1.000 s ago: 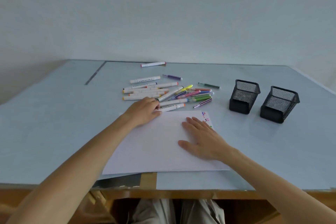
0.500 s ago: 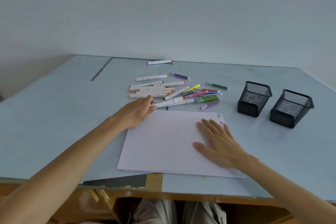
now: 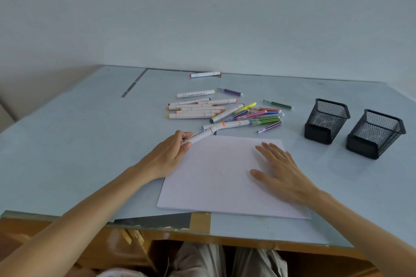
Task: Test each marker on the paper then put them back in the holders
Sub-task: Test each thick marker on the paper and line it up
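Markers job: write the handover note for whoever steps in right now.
Left hand: grips one white marker at the paper's far left corner; cap looks still on.
Right hand: flat on the paper, holding it down.
Other markers: loose in a pile on the table beyond the paper, one stray marker near the far edge.
Holders: two black mesh ones on the right; no markers seen in them.
Done: no marker back in a holder; no test marks show on the visible paper.
Left: test the held marker, then the others, and put all in the holders.

A pale blue table [image 3: 67,141] stands against plain walls [image 3: 202,7].
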